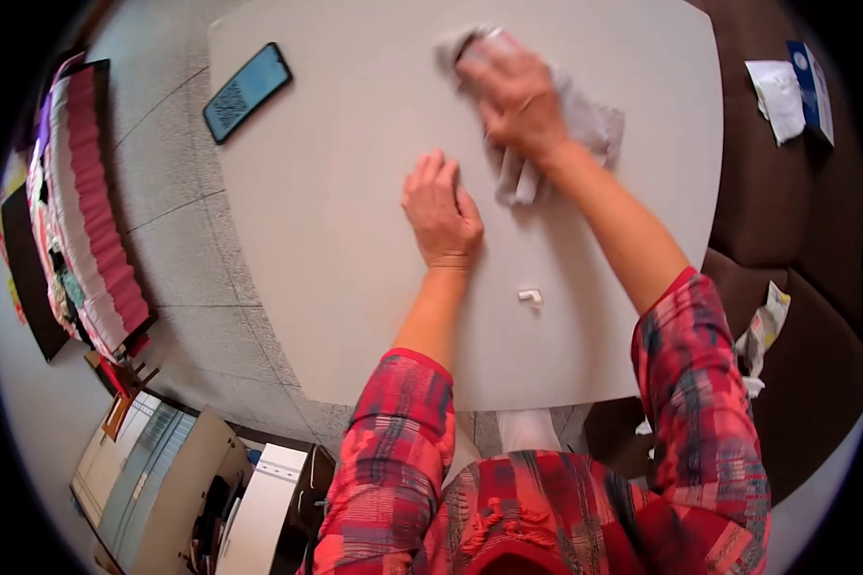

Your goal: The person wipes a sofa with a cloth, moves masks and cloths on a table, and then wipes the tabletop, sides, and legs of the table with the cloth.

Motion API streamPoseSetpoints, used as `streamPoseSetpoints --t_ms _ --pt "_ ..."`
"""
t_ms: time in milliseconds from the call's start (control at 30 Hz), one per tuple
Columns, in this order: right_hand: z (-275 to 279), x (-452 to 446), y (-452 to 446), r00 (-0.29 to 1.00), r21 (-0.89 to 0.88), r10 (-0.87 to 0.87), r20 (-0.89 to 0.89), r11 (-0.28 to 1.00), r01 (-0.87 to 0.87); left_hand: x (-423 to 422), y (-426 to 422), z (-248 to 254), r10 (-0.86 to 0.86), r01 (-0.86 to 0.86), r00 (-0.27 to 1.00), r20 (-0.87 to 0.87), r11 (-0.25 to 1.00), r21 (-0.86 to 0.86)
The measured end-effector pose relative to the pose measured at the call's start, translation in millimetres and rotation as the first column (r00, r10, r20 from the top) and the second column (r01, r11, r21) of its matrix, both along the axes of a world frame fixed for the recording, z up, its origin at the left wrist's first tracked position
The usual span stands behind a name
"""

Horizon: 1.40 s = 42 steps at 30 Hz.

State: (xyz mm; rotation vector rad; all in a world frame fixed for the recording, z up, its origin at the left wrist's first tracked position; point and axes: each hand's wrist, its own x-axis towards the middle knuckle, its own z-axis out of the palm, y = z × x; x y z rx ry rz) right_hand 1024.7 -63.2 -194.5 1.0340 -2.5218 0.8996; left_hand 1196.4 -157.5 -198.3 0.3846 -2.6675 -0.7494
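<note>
My right hand (520, 103) presses on a crumpled greyish cloth (585, 120) near the far side of the white table (326, 268). Its fingers are bunched over the cloth and blurred by motion, and part of the cloth hides beneath them. My left hand (441, 213) rests on the tabletop, palm down, with its fingers loosely extended and nothing visible in it. Between my forearms lies a small white object (529, 296), too small to name for sure.
A phone (247, 93) with a lit screen lies at the table's far left corner. Along the right runs a dark brown sofa (796, 259) with a white paper (777, 101) and a blue box (811, 91). A bed-like piece with pink cloth (96, 201) and a white cabinet (264, 498) stand left.
</note>
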Motion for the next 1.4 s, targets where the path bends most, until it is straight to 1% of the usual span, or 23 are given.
streamPoseSetpoints --t_ms 100,133,233,267,333,367,400,433,467,500,567,600,633,667,700,733,800,867,933,1000,1100,1267,1400 --pt "11.8 39.3 -39.7 0.991 -0.031 0.089 0.103 0.996 -0.086 -0.2 1.3 -0.8 0.038 -0.037 0.999 -0.023 0.998 0.047" --pt "8.7 39.2 -44.2 0.990 -0.040 0.101 0.098 0.994 -0.097 -2.2 1.0 -2.0 0.049 -0.048 0.998 -0.027 0.998 0.037" --pt "3.5 42.2 -45.4 0.999 -0.067 0.043 0.025 0.997 -0.041 6.4 -1.2 -1.7 0.051 -0.048 0.998 -0.047 0.997 0.065" --pt "4.1 41.0 -45.9 0.999 -0.074 0.050 0.012 0.996 -0.049 4.7 -2.9 -1.1 0.043 -0.037 0.997 -0.061 0.994 0.099" --pt "4.5 40.9 -45.9 0.955 -0.034 -0.294 0.027 0.955 0.295 2.8 -5.2 0.4 0.026 -0.009 0.995 -0.093 0.984 0.178" --pt "2.6 36.0 -47.5 0.956 -0.041 -0.293 0.015 0.955 0.294 4.1 -8.2 0.5 0.021 0.006 0.993 -0.116 0.975 0.223" --pt "-0.8 31.3 -49.7 0.901 -0.065 -0.434 0.021 0.898 0.435 7.3 -13.1 9.1 0.019 0.009 0.992 -0.123 0.975 0.222" --pt "-3.2 30.1 -50.3 0.824 -0.081 -0.566 0.034 0.820 0.567 14.6 -20.4 22.9 0.005 0.025 0.995 -0.104 0.958 0.284" --pt "-5.2 29.0 -49.6 0.824 -0.078 -0.565 0.034 0.821 0.566 24.0 -29.7 35.8 -0.006 0.034 0.997 -0.083 0.938 0.344" --pt "-5.2 28.9 -50.1 0.830 -0.037 -0.556 0.031 0.830 0.557 43.6 -45.5 37.6 0.055 -0.030 0.989 -0.139 0.984 0.173" --pt "-6.7 27.4 -50.2 0.839 0.018 -0.543 0.016 0.839 0.543 100.3 -85.5 39.3 0.298 -0.298 0.947 -0.117 0.954 0.017" --pt "-7.3 26.7 -51.0 0.844 0.018 -0.536 0.009 0.844 0.536 135.9 -109.0 34.0 0.453 -0.456 0.890 -0.058 0.888 -0.061" --pt "-7.6 27.2 -51.2 0.845 0.060 -0.534 -0.007 0.844 0.534 171.9 -131.3 27.0 0.584 -0.586 0.810 -0.050 0.803 -0.106" --pt "-8.1 27.3 -51.5 0.846 0.103 -0.532 -0.025 0.841 0.532 210.6 -151.8 16.7 0.708 -0.703 0.705 -0.029 0.694 -0.156" --pt "-8.5 26.4 -51.0 0.852 0.127 -0.522 -0.036 0.843 0.522 250.9 -168.8 0.0 0.809 -0.776 0.586 0.047 0.577 -0.256" --pt "-9.0 25.4 -50.7 0.855 0.126 -0.516 -0.050 0.846 0.518 268.0 -172.4 1.6 0.813 -0.783 0.581 0.045 0.573 -0.242" --pt "-12.2 22.2 -50.1 0.863 0.148 -0.502 -0.060 0.851 0.505 287.1 -180.2 -0.7 0.850 -0.769 0.466 0.245 0.526 -0.362" --pt "-13.7 19.1 -49.4 0.871 0.172 -0.484 -0.083 0.854 0.491 290.0 -183.0 -7.5 0.866 -0.783 0.442 0.234 0.499 -0.371" --pt "-13.3 16.4 -55.8 0.872 0.263 -0.482 -0.085 0.833 0.487 293.5 -185.8 -11.5 0.863 -0.770 0.476 0.168 0.502 -0.394" --pt "-8.7 12.1 -69.1 0.876 0.254 -0.473 -0.099 0.839 0.482 289.9 -183.0 -14.0 0.868 -0.780 0.457 0.194 0.496 -0.381" --pt "-7.5 35.4 -126.9 0.976 0.158 -0.202 -0.080 0.964 0.212 292.7 -187.4 -10.4 0.872 -0.786 0.445 0.202 0.489 -0.378" --pt "-0.1 128.9 -221.1 0.999 0.171 -0.029 -0.038 0.985 0.035 292.8 -189.4 -8.2 0.870 -0.808 0.452 0.198 0.493 -0.323" --pt "4.4 214.9 -284.6 0.991 0.111 0.134 0.029 0.984 -0.136 293.7 -188.5 -10.8 0.875 -0.817 0.449 0.180 0.484 -0.314"
